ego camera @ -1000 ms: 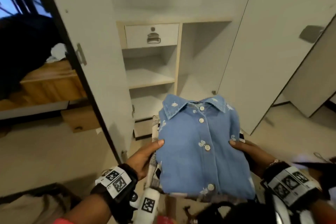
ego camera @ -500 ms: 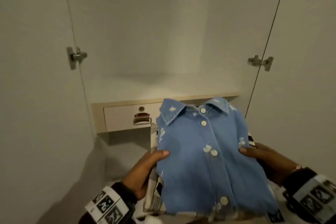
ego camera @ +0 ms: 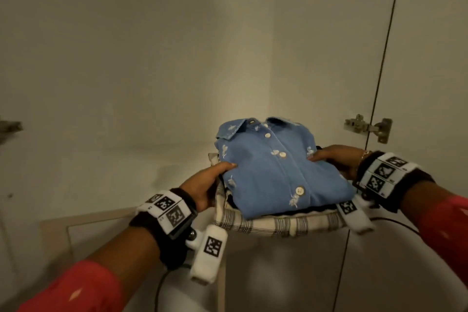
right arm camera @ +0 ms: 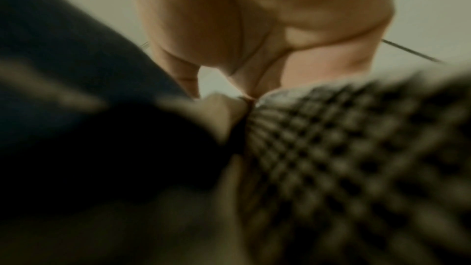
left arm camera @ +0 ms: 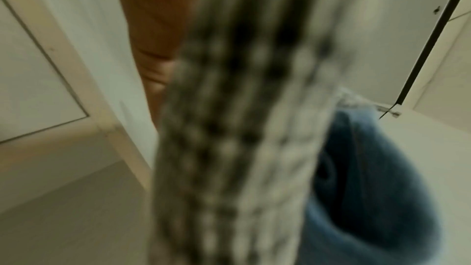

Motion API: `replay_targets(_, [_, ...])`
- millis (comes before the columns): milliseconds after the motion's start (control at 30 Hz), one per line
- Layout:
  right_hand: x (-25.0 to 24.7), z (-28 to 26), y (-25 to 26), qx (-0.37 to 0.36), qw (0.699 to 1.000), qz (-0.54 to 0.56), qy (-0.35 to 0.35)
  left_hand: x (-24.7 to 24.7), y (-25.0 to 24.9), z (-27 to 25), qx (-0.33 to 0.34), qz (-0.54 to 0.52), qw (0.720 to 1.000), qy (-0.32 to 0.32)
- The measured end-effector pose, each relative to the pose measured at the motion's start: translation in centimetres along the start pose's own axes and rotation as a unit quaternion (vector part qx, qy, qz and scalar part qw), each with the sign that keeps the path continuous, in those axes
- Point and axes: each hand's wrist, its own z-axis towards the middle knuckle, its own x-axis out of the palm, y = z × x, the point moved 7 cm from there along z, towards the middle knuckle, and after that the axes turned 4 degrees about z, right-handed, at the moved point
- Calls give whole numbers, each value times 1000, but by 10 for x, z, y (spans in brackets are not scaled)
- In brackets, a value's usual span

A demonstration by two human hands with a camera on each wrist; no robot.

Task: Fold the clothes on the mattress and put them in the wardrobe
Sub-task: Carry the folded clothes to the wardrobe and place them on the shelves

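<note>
A stack of folded clothes is held up inside the white wardrobe (ego camera: 126, 58). On top lies a blue denim shirt (ego camera: 281, 172) with white buttons and flowers. Under it is a dark garment, and a checked cloth (ego camera: 276, 224) at the bottom. My left hand (ego camera: 207, 185) grips the stack's left side, thumb on the blue shirt. My right hand (ego camera: 334, 159) grips the right side, thumb on top. In the left wrist view the checked cloth (left arm camera: 229, 148) and denim (left arm camera: 369, 188) show blurred; in the right wrist view the checked cloth (right arm camera: 344, 158) fills the frame below my palm (right arm camera: 280, 27).
The wardrobe's right door (ego camera: 430, 58) stands open, with a metal hinge (ego camera: 367, 126) beside my right hand. A beige-edged panel (ego camera: 101, 218) lies below the stack at lower left. The wardrobe's back wall rises pale behind the stack.
Both hands have lifted the stack up and forward into the upper wardrobe. The drawer and lower shelves have dropped out of view.
</note>
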Motion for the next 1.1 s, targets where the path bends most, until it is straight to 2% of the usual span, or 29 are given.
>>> replay_targets(167, [-42, 94, 15, -7, 998, -59, -24, -6, 0, 92, -31, 41, 998, -31])
replay_targets(333, [-72, 166, 35, -3, 987, -153, -53, -14, 7, 159, -77, 63, 993, -69])
replay_targets(400, [-78, 188, 39, 3, 982, -181, -52, -14, 6, 176, -80, 71, 991, -76])
replay_targets(500, [-89, 219, 32, 13, 977, -207, -43, -15, 8, 189, -83, 136, 981, -111])
replay_targets(633, [-98, 228, 19, 8, 958, -285, -40, -18, 16, 185, -78, 151, 977, -129])
replay_targets(700, [-103, 215, 21, -43, 937, -339, -72, -21, 13, 180, -40, 186, 968, -163])
replay_targets(767, [-104, 189, 23, -133, 937, -307, -102, -20, 5, 171, 18, 224, 950, -219])
replay_targets(800, [-101, 172, 24, -193, 939, -269, -96, -17, 1, 166, 46, 243, 940, -234])
replay_targets(867, [-84, 142, 20, -272, 933, -234, -21, -4, 0, 161, 66, 281, 935, -205])
replay_targets(933, [-61, 128, 5, -309, 894, -323, 38, 13, 4, 157, 53, 302, 941, -141])
replay_targets(1000, [-47, 133, -9, -349, 842, -412, -2, 25, 5, 156, 48, 344, 932, -100])
replay_targets(1100, [-45, 138, -8, -385, 819, -408, -119, 25, -10, 160, 102, 419, 890, -145])
